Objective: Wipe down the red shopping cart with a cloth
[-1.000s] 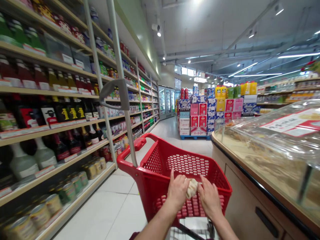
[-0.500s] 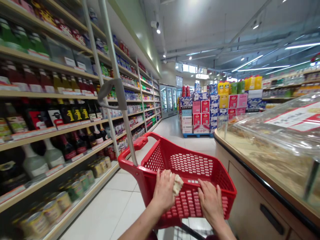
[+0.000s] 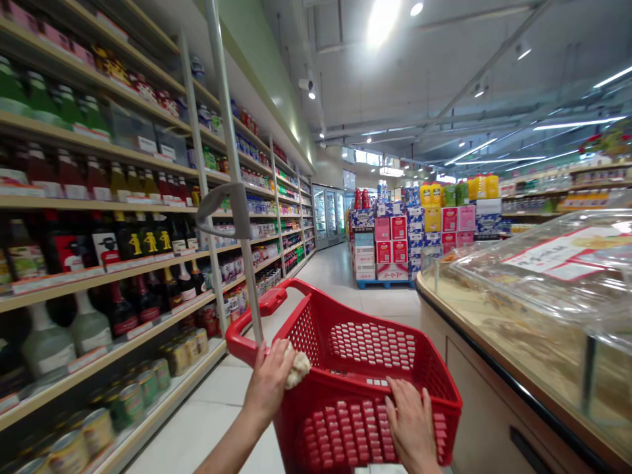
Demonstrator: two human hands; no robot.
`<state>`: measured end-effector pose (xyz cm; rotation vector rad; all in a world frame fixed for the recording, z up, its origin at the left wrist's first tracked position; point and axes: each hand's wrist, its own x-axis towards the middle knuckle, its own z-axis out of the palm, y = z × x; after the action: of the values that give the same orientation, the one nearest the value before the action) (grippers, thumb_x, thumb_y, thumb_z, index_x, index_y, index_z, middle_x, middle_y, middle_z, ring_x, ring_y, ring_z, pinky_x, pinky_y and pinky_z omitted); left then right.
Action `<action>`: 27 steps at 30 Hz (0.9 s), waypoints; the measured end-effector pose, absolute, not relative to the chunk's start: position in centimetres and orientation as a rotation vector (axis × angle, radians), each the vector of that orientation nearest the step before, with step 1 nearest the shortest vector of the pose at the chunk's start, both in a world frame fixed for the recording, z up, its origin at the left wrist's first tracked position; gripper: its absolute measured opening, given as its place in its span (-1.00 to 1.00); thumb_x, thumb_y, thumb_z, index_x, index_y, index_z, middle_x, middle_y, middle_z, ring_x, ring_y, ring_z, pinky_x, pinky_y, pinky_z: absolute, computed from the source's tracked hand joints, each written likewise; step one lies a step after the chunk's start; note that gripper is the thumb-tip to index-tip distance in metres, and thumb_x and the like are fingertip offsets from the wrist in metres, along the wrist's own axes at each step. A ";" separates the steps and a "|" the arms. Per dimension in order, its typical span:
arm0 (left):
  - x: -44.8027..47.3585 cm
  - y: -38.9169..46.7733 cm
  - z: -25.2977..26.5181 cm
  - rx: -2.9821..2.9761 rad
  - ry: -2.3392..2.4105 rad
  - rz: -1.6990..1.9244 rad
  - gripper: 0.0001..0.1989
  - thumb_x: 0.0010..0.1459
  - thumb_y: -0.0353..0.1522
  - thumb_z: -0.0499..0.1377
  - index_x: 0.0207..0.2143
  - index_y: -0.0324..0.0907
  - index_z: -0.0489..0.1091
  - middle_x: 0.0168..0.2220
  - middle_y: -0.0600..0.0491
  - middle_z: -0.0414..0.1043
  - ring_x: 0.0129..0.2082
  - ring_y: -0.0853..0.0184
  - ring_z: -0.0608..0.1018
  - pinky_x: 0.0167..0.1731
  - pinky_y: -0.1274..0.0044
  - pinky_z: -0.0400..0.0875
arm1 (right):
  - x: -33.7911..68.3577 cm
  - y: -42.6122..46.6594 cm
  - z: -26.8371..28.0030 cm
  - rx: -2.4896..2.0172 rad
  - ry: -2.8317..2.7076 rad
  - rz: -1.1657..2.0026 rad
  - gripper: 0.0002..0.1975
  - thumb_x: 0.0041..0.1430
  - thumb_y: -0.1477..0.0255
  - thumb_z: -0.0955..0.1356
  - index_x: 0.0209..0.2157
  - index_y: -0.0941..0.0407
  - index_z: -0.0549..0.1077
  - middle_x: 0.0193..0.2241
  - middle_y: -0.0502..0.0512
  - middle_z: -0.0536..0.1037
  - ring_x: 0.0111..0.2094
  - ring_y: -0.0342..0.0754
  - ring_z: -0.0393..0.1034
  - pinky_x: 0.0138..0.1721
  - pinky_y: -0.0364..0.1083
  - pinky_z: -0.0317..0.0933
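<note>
A red plastic shopping cart [image 3: 340,388] stands right in front of me, its near side toward me. A grey metal pole [image 3: 249,276] with a grey loop handle [image 3: 224,210] rises from its left end. My left hand [image 3: 269,382] is closed around a crumpled cream-coloured cloth [image 3: 297,368], at the cart's left rim near the foot of the pole. Over the near rim on the right rests my right hand [image 3: 411,418], fingers stretched and spread, touching the red plastic. Part of the cloth is hidden under my left fingers.
Tall shelves [image 3: 108,266] of bottles and cans line the left. On the right is a counter [image 3: 474,355] with clear plastic covers [image 3: 553,263]. Farther ahead, stacked drink boxes [image 3: 390,243] stand on a blue pallet [image 3: 382,284]. Glass-door fridges [image 3: 328,214] are at the back.
My left hand, with the cloth, has slid left along the cart's rim toward the pole. My right hand stays on the near rim. The view has tilted slightly upward.
</note>
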<state>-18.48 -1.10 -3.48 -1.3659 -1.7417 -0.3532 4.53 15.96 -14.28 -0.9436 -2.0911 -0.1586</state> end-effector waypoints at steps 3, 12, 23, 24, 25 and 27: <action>-16.4 0.8 -4.8 -1.455 -1.720 -0.315 -0.69 0.08 -0.51 -0.06 -0.20 -0.09 0.37 -0.10 0.03 0.41 -0.07 0.35 0.41 0.05 0.43 0.11 | 4.6 15.8 -14.3 -0.920 -2.117 -0.179 -0.64 0.09 0.36 0.15 -0.10 0.11 0.36 -0.14 0.14 0.45 -0.09 0.05 0.28 0.02 0.18 -0.08; -19.4 -2.3 -2.3 -1.351 -1.817 -0.247 -0.62 0.10 -0.56 -0.13 -0.10 -0.17 0.30 -0.02 -0.06 0.34 0.00 0.31 0.35 0.07 0.29 0.07 | 5.2 15.5 -13.9 -0.876 -2.139 -0.189 -0.63 0.05 0.44 0.14 -0.10 0.14 0.34 -0.14 0.15 0.45 -0.09 0.04 0.28 0.03 0.16 -0.11; -18.2 -1.8 -3.1 -1.386 -1.794 -0.278 -0.60 0.09 -0.56 -0.16 -0.07 -0.21 0.29 -0.02 -0.05 0.34 -0.01 0.31 0.36 0.07 0.30 0.09 | 5.6 15.4 -14.0 -0.824 -2.145 -0.207 -0.62 0.02 0.46 0.15 -0.10 0.13 0.34 -0.14 0.15 0.44 -0.08 0.03 0.27 0.02 0.12 -0.09; -18.7 -2.3 -2.8 -1.352 -1.819 -0.277 -0.58 0.09 -0.57 -0.17 -0.05 -0.22 0.27 0.00 -0.08 0.32 0.01 0.29 0.34 0.06 0.29 0.09 | 5.4 15.3 -14.1 -0.830 -2.129 -0.209 -0.62 0.02 0.45 0.15 -0.10 0.15 0.34 -0.15 0.16 0.45 -0.09 0.04 0.27 0.03 0.13 -0.11; -18.8 -2.4 -2.8 -1.336 -1.834 -0.273 -0.58 0.08 -0.57 -0.17 -0.04 -0.24 0.26 0.01 -0.10 0.30 0.02 0.28 0.33 0.06 0.29 0.11 | 5.3 15.3 -14.1 -0.841 -2.113 -0.213 -0.63 0.01 0.45 0.16 -0.11 0.16 0.35 -0.16 0.17 0.45 -0.09 0.05 0.27 0.03 0.15 -0.12; -17.8 -1.6 -3.5 -1.383 -1.830 -0.257 -0.60 0.09 -0.56 -0.15 -0.05 -0.25 0.28 0.00 -0.11 0.31 0.03 0.27 0.32 0.04 0.33 0.15 | 5.2 15.1 -14.1 -0.863 -2.101 -0.215 -0.63 0.01 0.44 0.16 -0.12 0.17 0.35 -0.16 0.19 0.45 -0.09 0.06 0.26 0.04 0.16 -0.14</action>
<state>-17.79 -1.62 -3.54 -1.3834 -1.8298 -0.2567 5.19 15.12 -14.14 -0.8632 -2.1011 -0.2149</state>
